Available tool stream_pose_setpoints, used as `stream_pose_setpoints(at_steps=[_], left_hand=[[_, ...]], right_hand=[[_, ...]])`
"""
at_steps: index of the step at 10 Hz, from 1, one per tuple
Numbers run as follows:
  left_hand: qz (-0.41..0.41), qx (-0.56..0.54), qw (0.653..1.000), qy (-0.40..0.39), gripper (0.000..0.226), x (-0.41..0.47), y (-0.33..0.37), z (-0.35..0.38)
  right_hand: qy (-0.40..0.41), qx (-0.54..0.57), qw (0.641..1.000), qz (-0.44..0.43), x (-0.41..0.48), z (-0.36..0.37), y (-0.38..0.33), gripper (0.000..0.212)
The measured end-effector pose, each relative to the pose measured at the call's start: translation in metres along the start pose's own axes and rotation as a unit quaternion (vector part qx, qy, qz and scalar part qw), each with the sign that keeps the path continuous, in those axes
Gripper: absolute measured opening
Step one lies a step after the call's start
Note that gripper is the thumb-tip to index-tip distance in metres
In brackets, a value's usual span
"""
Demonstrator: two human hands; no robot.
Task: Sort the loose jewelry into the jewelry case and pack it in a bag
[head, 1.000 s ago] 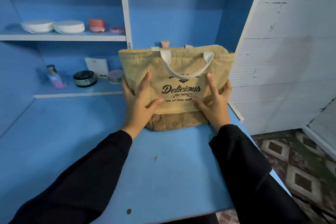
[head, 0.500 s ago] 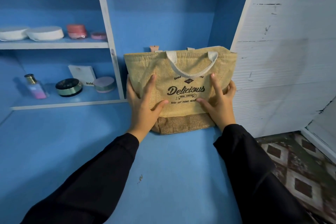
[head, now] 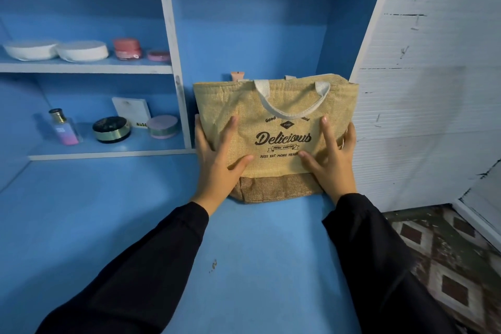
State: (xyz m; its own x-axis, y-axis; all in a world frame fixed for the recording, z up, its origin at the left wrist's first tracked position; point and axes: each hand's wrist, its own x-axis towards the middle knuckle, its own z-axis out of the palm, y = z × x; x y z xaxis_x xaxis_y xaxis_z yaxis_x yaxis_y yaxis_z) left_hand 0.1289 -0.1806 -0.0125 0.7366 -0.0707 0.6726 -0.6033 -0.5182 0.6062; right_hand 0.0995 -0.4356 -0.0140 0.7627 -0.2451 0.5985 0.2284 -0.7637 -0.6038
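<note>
A tan jute bag (head: 279, 106) with white handles and the word "Delicious" stands upright at the back of the blue desk (head: 135, 225), against the blue back panel. My left hand (head: 217, 163) lies flat on the bag's left front, fingers straight and spread. On the right front my right hand (head: 332, 160) presses the same way, its outer fingers wrapping the bag's right edge. A small pink tab (head: 237, 75) sticks up behind the bag's top. No jewelry or jewelry case is visible.
Blue shelves at the left carry two white round boxes (head: 54, 50), pink jars (head: 127, 48), a perfume bottle (head: 63, 127), a black compact (head: 111, 129), a white card (head: 131, 111) and a lilac jar (head: 162, 126). A white wall (head: 433, 89) stands right; patterned floor tiles (head: 447, 266) lie below it.
The view has shifted slightly, so the bag and shelves sit a little differently in the frame. Both hands stay flat on the bag's front in the same places.
</note>
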Motion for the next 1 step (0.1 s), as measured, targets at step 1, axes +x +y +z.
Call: stream_pose_setpoints(at_steps=[1], left_hand=[[0.006, -0.025, 1.000, -0.007, 0.091, -0.0111, 0.0023, -0.0079]], right_hand=[[0.010, 0.007, 1.000, 0.009, -0.0140, -0.0021, -0.0040, 0.083]])
